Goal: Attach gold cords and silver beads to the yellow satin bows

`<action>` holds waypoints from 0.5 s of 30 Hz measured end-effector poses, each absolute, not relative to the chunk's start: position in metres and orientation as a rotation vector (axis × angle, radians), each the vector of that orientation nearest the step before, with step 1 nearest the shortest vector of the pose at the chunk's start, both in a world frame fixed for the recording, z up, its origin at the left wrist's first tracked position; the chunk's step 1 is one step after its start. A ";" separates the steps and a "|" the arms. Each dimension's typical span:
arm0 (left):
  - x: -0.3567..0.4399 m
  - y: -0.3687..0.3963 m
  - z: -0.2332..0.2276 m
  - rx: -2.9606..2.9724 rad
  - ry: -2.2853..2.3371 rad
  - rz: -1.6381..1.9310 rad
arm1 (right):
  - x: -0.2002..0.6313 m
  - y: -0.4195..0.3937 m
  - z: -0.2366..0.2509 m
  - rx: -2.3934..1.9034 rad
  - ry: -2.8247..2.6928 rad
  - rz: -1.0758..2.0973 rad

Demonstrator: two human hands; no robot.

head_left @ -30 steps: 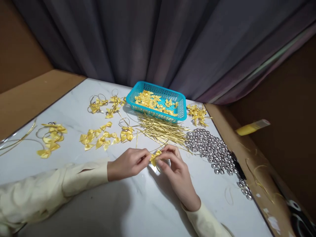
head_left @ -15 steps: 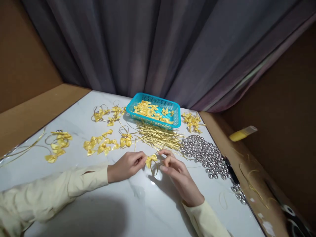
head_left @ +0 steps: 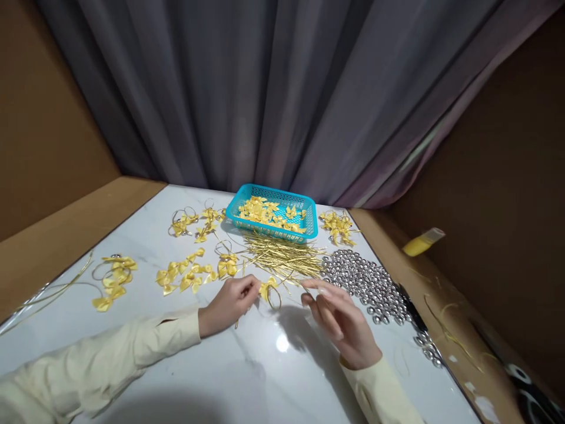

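My left hand (head_left: 229,301) pinches a small yellow ribbon bow (head_left: 267,288) with a gold wire loop hanging under it, low over the white marble tabletop (head_left: 247,377). A little to the right of the bow, my right hand (head_left: 342,321) hovers with its fingers spread and nothing in it. Just behind both hands lies a pile of gold wire sticks (head_left: 282,259), with a heap of silver bells (head_left: 368,282) to its right. Both arms wear pale cream sleeves.
A turquoise basket (head_left: 309,224) of yellow bows stands at the back. Loose bows lie at the left (head_left: 183,275), back left (head_left: 194,219) and far left (head_left: 112,274), more beside the basket (head_left: 338,225). A yellow tube (head_left: 421,242) rests on the brown ledge at right. Grey curtain behind.
My right hand has let go of the bow and moved off to the right, fingers spreading. The left hand keeps the bow. The camera has tilted up.
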State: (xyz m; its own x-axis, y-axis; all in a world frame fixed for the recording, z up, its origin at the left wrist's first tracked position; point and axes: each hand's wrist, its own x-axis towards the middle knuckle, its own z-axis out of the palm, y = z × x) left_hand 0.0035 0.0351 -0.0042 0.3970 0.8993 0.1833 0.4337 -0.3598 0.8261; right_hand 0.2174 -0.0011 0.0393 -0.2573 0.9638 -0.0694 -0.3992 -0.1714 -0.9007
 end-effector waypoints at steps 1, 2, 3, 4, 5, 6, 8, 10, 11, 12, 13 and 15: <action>0.004 0.035 -0.003 1.959 1.133 0.849 | 0.217 -0.001 0.040 -0.866 -0.968 1.678; 0.004 0.035 -0.003 1.963 1.128 0.851 | 0.217 -0.001 0.040 -0.892 -0.961 1.716; 0.004 0.034 -0.002 1.966 1.123 0.853 | 0.217 -0.001 0.040 -0.912 -0.961 1.753; 0.004 0.034 -0.002 1.968 1.120 0.854 | 0.217 -0.001 0.040 -0.922 -0.971 1.782; 0.004 0.034 -0.002 1.969 1.117 0.854 | 0.218 -0.001 0.039 -0.919 -0.987 1.798; 0.004 0.034 -0.002 1.969 1.115 0.855 | 0.219 -0.002 0.037 -0.905 -1.007 1.799; 0.003 0.035 -0.003 1.962 1.112 0.858 | 0.223 -0.003 0.033 -0.852 -1.040 1.794; 0.003 0.035 -0.004 1.952 1.113 0.863 | 0.228 -0.005 0.028 -0.786 -1.063 1.835; 0.003 0.035 -0.004 1.947 1.115 0.866 | 0.230 -0.006 0.027 -0.757 -1.073 1.864; 0.003 0.036 -0.004 1.942 1.119 0.869 | 0.232 -0.007 0.026 -0.726 -1.086 1.909; 0.003 0.036 -0.004 1.938 1.123 0.872 | 0.234 -0.007 0.027 -0.696 -1.104 1.977; 0.004 0.036 -0.003 1.932 1.135 0.880 | 0.235 -0.007 0.030 -0.645 -1.138 2.163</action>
State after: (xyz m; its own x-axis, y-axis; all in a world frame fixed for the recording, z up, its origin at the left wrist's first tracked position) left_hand 0.0040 0.0359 -0.0034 0.3797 0.9044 0.1948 0.4144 -0.3546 0.8382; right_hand 0.2348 -0.0070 0.0300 -0.6990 0.7018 -0.1375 -0.2839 -0.4488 -0.8473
